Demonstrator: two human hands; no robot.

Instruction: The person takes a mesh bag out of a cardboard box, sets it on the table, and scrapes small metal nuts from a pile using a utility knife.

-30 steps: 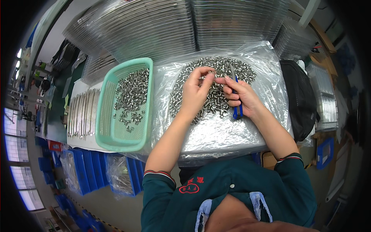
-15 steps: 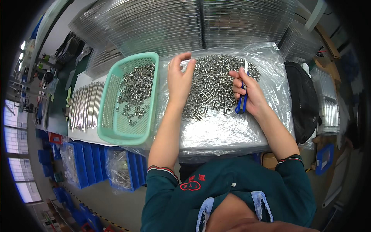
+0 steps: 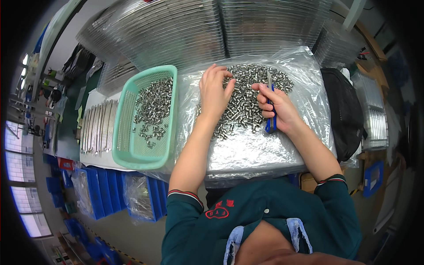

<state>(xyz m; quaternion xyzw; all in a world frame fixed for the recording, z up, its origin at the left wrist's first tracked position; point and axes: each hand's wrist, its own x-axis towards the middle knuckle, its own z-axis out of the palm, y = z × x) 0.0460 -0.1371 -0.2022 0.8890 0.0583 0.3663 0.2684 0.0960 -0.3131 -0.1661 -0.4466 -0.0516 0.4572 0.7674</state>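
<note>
A loose pile of small, shiny metal fittings [image 3: 245, 108] lies spread on a clear plastic sheet [image 3: 254, 155] in front of me. At the pile's left edge is my left hand [image 3: 214, 92], its fingers curved and the thumb held apart, with no object visible in it. My right hand [image 3: 282, 110] grips a blue utility knife [image 3: 271, 120] over the right part of the pile. The knife's blade is out and points away from me. To the left stands a mint-green plastic basket [image 3: 175, 90], partly filled with similar fittings.
Stacked clear plastic trays [image 3: 176, 37] rise along the far side. Thin metal rods [image 3: 98, 128] lie left of the basket. A black bag [image 3: 344, 112] sits at the right edge of the table. Below the left side are blue bins [image 3: 105, 192].
My left hand has moved right to the pile's edge, its fingers curling further over. My right hand, still holding the knife, has shifted slightly left.
</note>
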